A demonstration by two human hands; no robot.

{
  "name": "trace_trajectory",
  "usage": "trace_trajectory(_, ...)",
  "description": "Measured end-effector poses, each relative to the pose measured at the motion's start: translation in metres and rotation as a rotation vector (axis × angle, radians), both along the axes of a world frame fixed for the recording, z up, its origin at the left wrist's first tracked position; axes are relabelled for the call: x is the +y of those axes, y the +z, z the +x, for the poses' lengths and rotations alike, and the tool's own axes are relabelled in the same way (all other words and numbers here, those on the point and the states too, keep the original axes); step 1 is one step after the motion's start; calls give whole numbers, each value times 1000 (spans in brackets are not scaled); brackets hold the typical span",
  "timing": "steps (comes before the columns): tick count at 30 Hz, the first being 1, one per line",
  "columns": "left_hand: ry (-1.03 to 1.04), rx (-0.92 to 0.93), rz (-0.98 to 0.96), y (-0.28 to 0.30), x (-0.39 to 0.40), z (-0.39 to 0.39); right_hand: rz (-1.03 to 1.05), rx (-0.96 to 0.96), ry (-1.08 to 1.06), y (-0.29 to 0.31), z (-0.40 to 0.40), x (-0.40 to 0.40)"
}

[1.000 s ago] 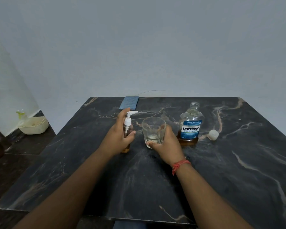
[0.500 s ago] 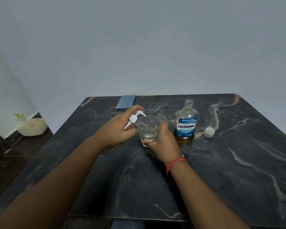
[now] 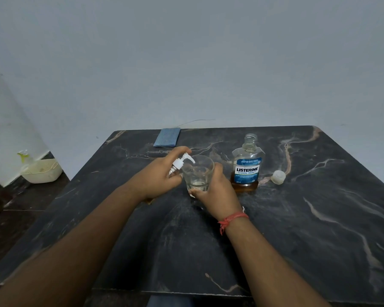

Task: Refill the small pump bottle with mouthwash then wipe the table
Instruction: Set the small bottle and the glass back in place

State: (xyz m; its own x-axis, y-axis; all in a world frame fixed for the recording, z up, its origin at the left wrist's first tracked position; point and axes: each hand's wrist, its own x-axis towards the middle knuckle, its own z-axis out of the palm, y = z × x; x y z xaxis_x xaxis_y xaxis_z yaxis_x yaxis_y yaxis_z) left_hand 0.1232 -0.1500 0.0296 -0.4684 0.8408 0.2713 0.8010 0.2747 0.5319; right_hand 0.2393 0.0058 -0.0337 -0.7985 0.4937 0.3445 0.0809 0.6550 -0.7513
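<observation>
Pump bottle (image 3: 177, 166) mid-table, tilted with its nozzle over the glass (image 3: 197, 172), gripped by left hand (image 3: 157, 177). Right hand (image 3: 215, 191) wraps the glass. Bottle looks light, smooth, likely slippery if wet: hold the body, not the pump. Glass fragile. Mouthwash bottle (image 3: 247, 165) stands uncapped, right.

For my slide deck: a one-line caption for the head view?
Left hand tilts pump bottle over glass held by right hand.

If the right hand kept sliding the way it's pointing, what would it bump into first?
Nothing soon, probably. The right hand, gripping the glass, points toward the table's far edge. The way ahead looks free; the mouthwash bottle stands off to its right. Depth is hard to judge from this one view.
</observation>
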Motion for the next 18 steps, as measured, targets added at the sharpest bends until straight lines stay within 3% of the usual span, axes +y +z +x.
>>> trace_trajectory(18, 2, -10, 27, 5, 6, 9, -50, 34, 4, 3, 4, -1)
